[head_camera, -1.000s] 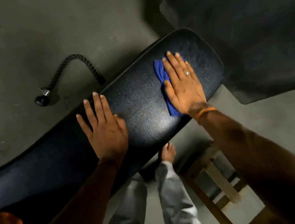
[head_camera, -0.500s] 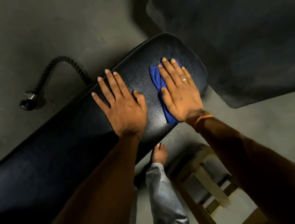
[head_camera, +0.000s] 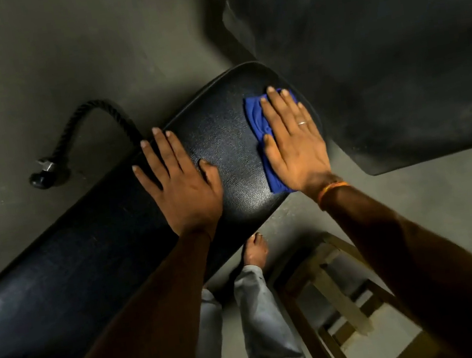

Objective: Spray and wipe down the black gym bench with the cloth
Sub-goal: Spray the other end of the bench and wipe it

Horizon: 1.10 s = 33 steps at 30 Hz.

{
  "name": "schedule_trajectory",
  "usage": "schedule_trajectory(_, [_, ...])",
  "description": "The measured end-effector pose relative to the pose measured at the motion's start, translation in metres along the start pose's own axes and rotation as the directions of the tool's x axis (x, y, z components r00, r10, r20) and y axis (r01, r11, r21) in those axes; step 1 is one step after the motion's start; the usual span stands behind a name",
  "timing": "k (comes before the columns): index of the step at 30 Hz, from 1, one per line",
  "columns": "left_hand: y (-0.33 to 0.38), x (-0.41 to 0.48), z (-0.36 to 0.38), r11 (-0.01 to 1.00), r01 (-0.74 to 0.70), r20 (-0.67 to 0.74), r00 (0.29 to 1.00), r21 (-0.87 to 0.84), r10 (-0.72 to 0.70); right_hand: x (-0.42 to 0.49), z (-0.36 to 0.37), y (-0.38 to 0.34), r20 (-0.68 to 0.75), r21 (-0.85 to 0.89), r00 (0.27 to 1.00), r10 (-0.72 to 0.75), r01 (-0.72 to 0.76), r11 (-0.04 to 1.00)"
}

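Observation:
The black padded gym bench runs from lower left to its rounded end at upper right. A blue cloth lies flat near that end. My right hand presses flat on the cloth with fingers spread, covering most of it. My left hand rests flat on the bare bench pad to the left of the cloth, fingers apart and holding nothing. No spray bottle is in view.
A black rope handle with a rubber end lies on the concrete floor beyond the bench. A large dark mat lies at upper right. A wooden stool frame stands at lower right beside my bare foot.
My left hand has slid along the bench toward the rounded end, closer to the cloth. My right hand with the cloth has shifted slightly toward the bench's end.

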<state>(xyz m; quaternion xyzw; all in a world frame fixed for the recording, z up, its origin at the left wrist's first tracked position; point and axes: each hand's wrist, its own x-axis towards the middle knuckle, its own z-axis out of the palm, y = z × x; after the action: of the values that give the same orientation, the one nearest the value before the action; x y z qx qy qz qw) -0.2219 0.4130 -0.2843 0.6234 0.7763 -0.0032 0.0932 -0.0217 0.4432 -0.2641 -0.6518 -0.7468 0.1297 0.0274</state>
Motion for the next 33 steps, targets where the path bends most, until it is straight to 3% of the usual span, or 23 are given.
schedule_trajectory(8, [-0.001, 0.002, 0.004, 1.0, 0.002, -0.009, 1.0, -0.003, -0.002, 0.094, -0.011, 0.027, 0.098, 0.095, 0.995, 0.009, -0.018, 0.995])
schedule_trajectory(13, [0.0, 0.0, 0.003, 1.0, -0.002, -0.025, 1.0, -0.019, 0.001, 0.038, -0.004, 0.036, -0.03, 0.142, 0.992, 0.12, -0.114, 0.983])
schedule_trajectory(17, [-0.001, 0.001, 0.003, 0.999, 0.003, -0.031, 1.0, -0.039, -0.004, 0.01, 0.003, 0.006, -0.046, 0.065, 0.972, 0.232, -0.229, 0.971])
schedule_trajectory(22, [-0.002, 0.0, 0.005, 0.999, -0.014, -0.043, 0.999, -0.038, 0.012, 0.053, 0.005, -0.039, 0.014, 0.027, 0.999, 0.045, -0.046, 0.999])
schedule_trajectory(28, [-0.006, -0.002, 0.007, 0.998, -0.043, -0.061, 0.997, -0.054, 0.039, 0.042, 0.009, -0.065, 0.113, 0.236, 0.964, -0.24, 0.209, 0.949])
schedule_trajectory(31, [-0.01, -0.003, 0.009, 0.994, -0.054, -0.092, 0.995, -0.098, 0.045, 0.016, 0.005, -0.058, 0.185, 0.459, 0.934, -0.307, 0.194, 0.867])
schedule_trajectory(33, [-0.011, -0.004, 0.007, 0.984, -0.056, -0.116, 0.993, -0.172, 0.036, 0.019, -0.002, -0.041, 0.165, 0.516, 0.95, -0.263, 0.144, 0.844])
